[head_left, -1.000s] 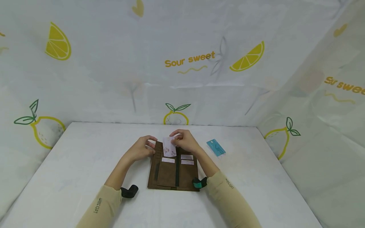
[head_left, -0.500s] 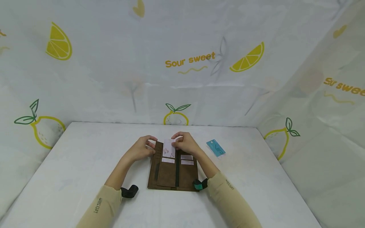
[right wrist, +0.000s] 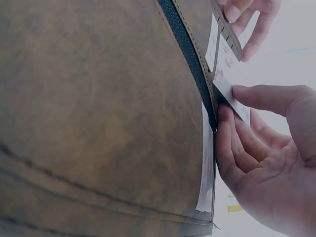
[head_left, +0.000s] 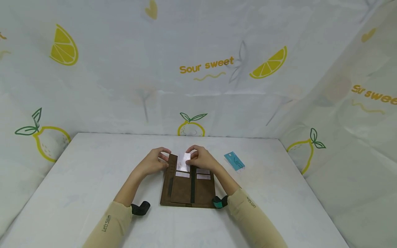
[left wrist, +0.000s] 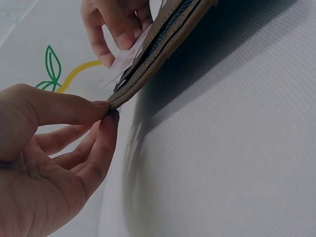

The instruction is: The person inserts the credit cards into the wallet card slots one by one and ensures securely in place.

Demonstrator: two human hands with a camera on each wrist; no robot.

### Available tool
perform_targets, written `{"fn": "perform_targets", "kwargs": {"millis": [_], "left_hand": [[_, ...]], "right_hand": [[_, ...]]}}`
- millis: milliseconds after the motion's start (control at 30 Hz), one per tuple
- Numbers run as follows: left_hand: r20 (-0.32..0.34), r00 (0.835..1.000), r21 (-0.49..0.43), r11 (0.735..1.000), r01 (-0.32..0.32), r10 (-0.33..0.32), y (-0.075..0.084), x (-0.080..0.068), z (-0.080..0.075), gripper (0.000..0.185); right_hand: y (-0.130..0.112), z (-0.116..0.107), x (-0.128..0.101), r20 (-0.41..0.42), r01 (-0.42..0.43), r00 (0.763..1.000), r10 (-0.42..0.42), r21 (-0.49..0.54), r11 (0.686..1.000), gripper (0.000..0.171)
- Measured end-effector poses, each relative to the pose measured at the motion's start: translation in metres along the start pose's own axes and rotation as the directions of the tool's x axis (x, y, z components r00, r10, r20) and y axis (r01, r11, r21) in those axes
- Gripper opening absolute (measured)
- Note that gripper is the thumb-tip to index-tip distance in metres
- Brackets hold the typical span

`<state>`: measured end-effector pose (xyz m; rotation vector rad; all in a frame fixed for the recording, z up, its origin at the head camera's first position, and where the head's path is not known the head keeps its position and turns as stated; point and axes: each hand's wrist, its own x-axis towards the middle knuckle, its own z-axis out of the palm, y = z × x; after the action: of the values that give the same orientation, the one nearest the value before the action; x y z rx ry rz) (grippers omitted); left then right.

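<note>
A brown wallet (head_left: 181, 189) lies unfolded on the white table, with pale cards (head_left: 203, 176) showing in its slots. My left hand (head_left: 152, 162) pinches the wallet's upper left corner between thumb and fingers, as the left wrist view shows. With thumb and fingers my right hand (head_left: 202, 158) holds a pale pink-patterned card (right wrist: 228, 74) by its right side. That card stands at the upper left pocket, its lower edge by the pocket's mouth; how deep it sits I cannot tell. A blue card (head_left: 234, 161) lies to the right of the wallet.
The white table (head_left: 93, 179) spreads around the wallet. Behind it hangs a pale backdrop (head_left: 118, 69) printed with lemons and words. Black bands (head_left: 141, 208) sit at both wrists, below beige sleeves.
The right hand has moved slightly down toward the pocket with the card, which now sits lower and straighter and catches the light. The left hand has stayed in place.
</note>
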<state>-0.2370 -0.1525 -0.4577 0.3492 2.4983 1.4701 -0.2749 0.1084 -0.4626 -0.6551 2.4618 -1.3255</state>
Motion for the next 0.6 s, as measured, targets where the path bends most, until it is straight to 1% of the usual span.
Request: {"fn": "perform_targets", "kwargs": {"millis": [133, 267, 600], "left_hand": [[0.002, 1.0, -0.006, 1.0, 0.002, -0.002, 0.0007, -0.0005, 0.0, 0.052], [0.001, 1.0, -0.009, 1.0, 0.01, -0.01, 0.0009, -0.0006, 0.0001, 0.053], [0.003, 1.0, -0.004, 1.0, 0.006, -0.006, 0.0007, -0.0005, 0.0002, 0.053]], "right_hand": [[0.0007, -0.0008, -0.0006, 0.02, -0.006, 1.0, 0.006, 0.009, 1.0, 0.038], [0.0021, -0.0015, -0.0009, 0.028, -0.023, 0.999, 0.023, -0.005, 1.0, 0.035], [0.0044, -0.0023, -0.0009, 0.075, 0.0, 0.997, 0.004, -0.055, 0.998, 0.028]]}}
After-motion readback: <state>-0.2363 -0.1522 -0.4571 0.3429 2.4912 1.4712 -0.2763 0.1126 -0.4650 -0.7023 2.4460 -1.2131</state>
